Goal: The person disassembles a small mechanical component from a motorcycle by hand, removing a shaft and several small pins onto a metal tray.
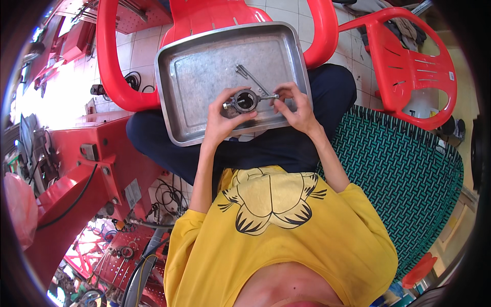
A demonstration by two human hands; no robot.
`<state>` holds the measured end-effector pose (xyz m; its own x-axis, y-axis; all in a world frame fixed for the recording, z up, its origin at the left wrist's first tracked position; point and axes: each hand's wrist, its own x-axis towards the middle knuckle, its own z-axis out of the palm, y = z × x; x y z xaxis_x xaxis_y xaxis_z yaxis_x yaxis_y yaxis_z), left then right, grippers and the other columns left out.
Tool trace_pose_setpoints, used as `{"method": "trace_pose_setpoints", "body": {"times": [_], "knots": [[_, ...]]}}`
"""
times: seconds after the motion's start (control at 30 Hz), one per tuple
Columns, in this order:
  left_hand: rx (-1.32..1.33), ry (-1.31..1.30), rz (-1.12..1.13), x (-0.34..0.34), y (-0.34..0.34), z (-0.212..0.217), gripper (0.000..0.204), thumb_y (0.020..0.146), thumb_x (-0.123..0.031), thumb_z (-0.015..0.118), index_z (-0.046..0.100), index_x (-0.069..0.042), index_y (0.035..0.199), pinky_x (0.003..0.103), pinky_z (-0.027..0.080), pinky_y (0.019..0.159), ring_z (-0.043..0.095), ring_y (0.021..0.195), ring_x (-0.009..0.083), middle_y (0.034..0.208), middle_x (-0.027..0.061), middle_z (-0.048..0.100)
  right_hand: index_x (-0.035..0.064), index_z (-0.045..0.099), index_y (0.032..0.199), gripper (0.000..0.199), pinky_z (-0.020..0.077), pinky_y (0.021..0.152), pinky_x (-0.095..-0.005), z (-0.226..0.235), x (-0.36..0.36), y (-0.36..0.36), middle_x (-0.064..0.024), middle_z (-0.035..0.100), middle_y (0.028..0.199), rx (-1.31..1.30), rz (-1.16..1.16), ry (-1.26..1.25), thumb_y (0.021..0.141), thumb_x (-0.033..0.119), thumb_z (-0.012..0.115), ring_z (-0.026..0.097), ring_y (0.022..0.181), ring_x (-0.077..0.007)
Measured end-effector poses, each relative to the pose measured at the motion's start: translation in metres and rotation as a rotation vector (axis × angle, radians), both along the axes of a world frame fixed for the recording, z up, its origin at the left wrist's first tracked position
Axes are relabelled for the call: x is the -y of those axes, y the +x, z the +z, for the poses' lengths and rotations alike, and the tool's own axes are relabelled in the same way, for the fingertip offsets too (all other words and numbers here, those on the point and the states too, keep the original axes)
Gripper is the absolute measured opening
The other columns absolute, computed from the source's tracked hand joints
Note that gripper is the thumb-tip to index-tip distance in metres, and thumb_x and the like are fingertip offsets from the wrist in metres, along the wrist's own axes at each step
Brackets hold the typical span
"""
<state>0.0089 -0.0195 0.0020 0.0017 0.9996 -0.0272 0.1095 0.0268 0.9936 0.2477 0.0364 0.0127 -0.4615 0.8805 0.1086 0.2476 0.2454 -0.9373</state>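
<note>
A red chair (108, 56) is flanking the tray (197, 87), left side bare; left hand (220, 120) is half-curling round a metal ring (255, 101), right hand (300, 113) pinching a bolt (269, 96).

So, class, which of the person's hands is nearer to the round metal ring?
Left. The left hand holds the ring, thumb along its near edge; the right hand is off to its right, at the rod.

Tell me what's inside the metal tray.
Slender metal pieces appear to lie in the tray. The left hand, holding a round metal part, and the right hand, pinching a rod, cover some floor beneath; anything there is hidden.
</note>
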Motion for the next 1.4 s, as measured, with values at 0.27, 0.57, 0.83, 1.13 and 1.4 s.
{"method": "trace_pose_setpoints", "body": {"times": [0.27,0.57,0.83,1.13,1.4], "knots": [[0.002,0.012,0.002,0.0,0.0,0.0,0.058,0.073,-0.011,0.094,0.074,-0.006,0.127,0.033,0.053,0.097,0.069,0.109,0.018,0.116,0.0064,0.074,0.0004,0.063,0.097,0.038,0.0533,0.068,-0.0294,-0.002,0.0,0.001,-0.0061,0.07,0.072,-0.05,-0.047,-0.045,0.11,0.036,0.061,0.07,0.067,-0.0149],[-0.013,-0.01,0.004,0.0,-0.001,0.0,0.059,0.073,-0.01,0.094,0.073,-0.005,0.128,0.034,0.051,0.103,0.069,0.112,0.0175,0.122,0.0066,0.075,0.0012,0.065,0.109,0.013,0.0538,0.067,-0.0316,-0.002,-0.002,-0.002,-0.0075,0.071,0.074,-0.084,-0.077,-0.078,0.102,0.011,0.07,0.072,0.069,-0.0172],[-0.014,-0.03,-0.011,-0.001,-0.001,0.001,0.059,0.074,-0.011,0.093,0.073,-0.005,0.129,0.035,0.048,0.108,0.068,0.115,0.017,0.123,0.0062,0.075,0.0021,0.067,0.11,0.02,0.053,0.065,-0.03,-0.004,-0.004,0.005,-0.0065,0.071,0.075,0.011,-0.007,-0.026,0.106,0.022,0.066,0.072,0.069,-0.0154],[-0.029,0.018,0.016,-0.001,0.0,0.0,0.057,0.072,-0.014,0.095,0.076,-0.006,0.124,0.033,0.052,0.097,0.07,0.107,0.0191,0.117,0.0068,0.076,0.0038,0.069,0.11,0.02,0.0519,0.065,-0.0293,0.0,-0.005,0.004,-0.0072,0.072,0.076,0.051,0.035,-0.031,0.106,0.023,0.065,0.073,0.072,-0.0157],[-0.021,0.025,0.02,-0.001,0.0,-0.002,0.057,0.071,-0.014,0.095,0.075,-0.007,0.125,0.034,0.052,0.098,0.07,0.108,0.0195,0.118,0.0068,0.076,0.0028,0.069,0.109,0.019,0.0518,0.062,-0.0298,-0.005,-0.004,0.003,-0.0083,0.072,0.074,-0.028,0.003,-0.097,0.103,0.02,0.071,0.072,0.065,-0.0179]]}}
